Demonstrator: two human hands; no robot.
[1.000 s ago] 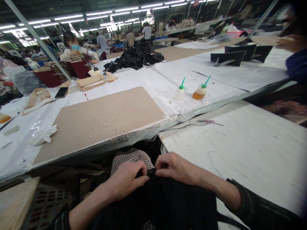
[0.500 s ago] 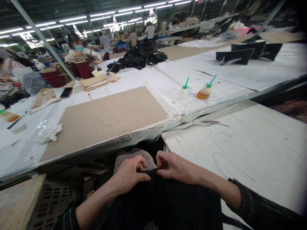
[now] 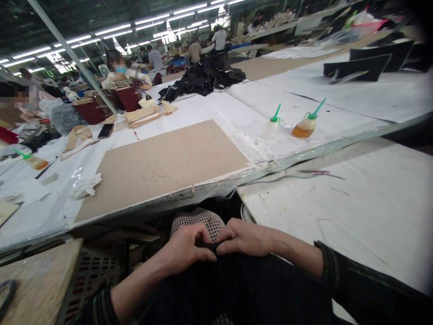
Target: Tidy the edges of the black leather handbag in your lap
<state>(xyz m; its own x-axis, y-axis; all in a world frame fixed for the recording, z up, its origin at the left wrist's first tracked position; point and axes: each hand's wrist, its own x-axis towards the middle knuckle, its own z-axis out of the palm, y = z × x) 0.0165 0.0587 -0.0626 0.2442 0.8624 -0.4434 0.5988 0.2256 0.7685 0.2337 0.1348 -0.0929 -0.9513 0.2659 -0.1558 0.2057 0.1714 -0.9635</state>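
A dark piece of fabric (image 3: 250,284) hangs over my lap, its upper edge running between my two hands. My left hand (image 3: 186,246) pinches that edge between thumb and curled fingers. Close beside it, my right hand (image 3: 246,237) grips the same edge, thumb and fingers pressed together and almost touching the left. Behind the hands a brown-and-white checked cloth (image 3: 199,221) covers my knee. How the fabric is folded between the fingertips is too dark to make out.
The white worktable ahead bears a tan board (image 3: 169,167), two green-spouted bottles (image 3: 303,128) and a heap of black pieces (image 3: 206,76). At right, a pale tabletop (image 3: 338,203) holds a small pink-handled tool (image 3: 320,172). A plastic crate (image 3: 96,275) stands lower left. Co-workers sit beyond.
My right hand has moved left along the fabric's edge, closer to my left hand. The view has shifted left, so the table's things appear farther right.
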